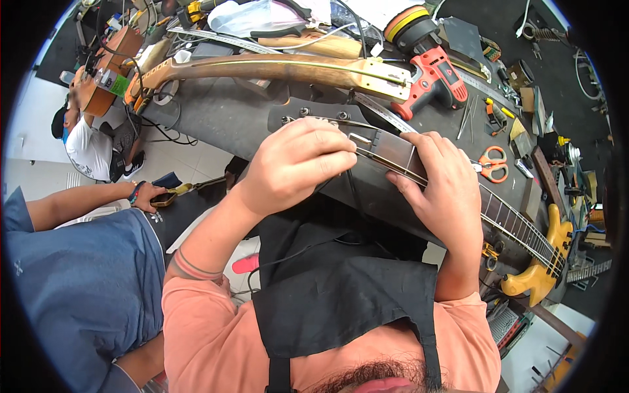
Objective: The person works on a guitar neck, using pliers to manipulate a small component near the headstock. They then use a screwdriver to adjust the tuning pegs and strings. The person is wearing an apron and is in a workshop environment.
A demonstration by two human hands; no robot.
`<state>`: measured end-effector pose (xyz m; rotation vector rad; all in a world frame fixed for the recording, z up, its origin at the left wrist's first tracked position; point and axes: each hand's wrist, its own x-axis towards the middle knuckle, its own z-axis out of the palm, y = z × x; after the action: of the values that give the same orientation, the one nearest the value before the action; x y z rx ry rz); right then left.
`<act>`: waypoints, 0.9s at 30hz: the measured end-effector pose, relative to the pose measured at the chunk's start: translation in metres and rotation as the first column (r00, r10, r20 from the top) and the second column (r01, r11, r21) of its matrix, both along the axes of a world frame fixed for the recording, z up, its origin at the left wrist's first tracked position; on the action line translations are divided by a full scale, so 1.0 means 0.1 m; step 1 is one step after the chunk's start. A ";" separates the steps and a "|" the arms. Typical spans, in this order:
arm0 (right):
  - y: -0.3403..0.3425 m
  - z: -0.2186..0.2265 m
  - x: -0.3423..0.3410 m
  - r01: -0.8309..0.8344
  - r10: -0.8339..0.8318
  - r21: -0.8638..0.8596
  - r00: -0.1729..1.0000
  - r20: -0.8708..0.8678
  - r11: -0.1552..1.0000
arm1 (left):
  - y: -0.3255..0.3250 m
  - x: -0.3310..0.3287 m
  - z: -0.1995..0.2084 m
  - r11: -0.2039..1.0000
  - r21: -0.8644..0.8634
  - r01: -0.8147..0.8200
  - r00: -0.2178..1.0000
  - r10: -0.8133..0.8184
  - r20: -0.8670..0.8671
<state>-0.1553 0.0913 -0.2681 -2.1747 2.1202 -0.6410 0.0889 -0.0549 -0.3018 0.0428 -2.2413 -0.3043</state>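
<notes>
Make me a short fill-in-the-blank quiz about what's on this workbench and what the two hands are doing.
1. Both hands, left hand and right hand, rest on a guitar's ____, near its dark headstock.
2. The scissors right of the right hand have ____ handles.
3. The power polisher behind the hands has a ____ and black body.
4. The guitar body at the right is ____.

Missing words: neck; orange; red; yellow

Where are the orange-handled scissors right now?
In the head view the orange-handled scissors lie on the dark workbench, on the person's right side, just beyond the right hand and beside the guitar neck.
</notes>
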 end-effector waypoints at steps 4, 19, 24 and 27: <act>-0.01 0.01 0.00 0.011 -0.011 0.007 1.000 -0.013 1.000 | -0.07 -0.02 -0.04 0.988 -0.155 0.029 1.000 -0.030 -0.001; -0.06 0.04 0.03 0.014 -0.014 0.037 1.000 -0.002 0.999 | -0.17 0.04 0.01 0.969 -0.249 -0.009 1.000 0.007 -0.007; -0.06 0.01 0.03 0.021 -0.021 0.039 1.000 -0.005 0.999 | -0.18 -0.16 0.29 0.974 0.204 -0.102 0.994 0.090 0.067; -0.06 0.00 0.03 0.023 -0.022 0.038 1.000 -0.015 0.999 | -0.23 -0.31 0.43 0.955 0.274 -0.117 0.989 0.087 0.117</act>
<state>-0.1525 0.0849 -0.2678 -2.1453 2.1485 -0.5834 0.0577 -0.0782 -0.2589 0.3320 -2.2727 -0.5734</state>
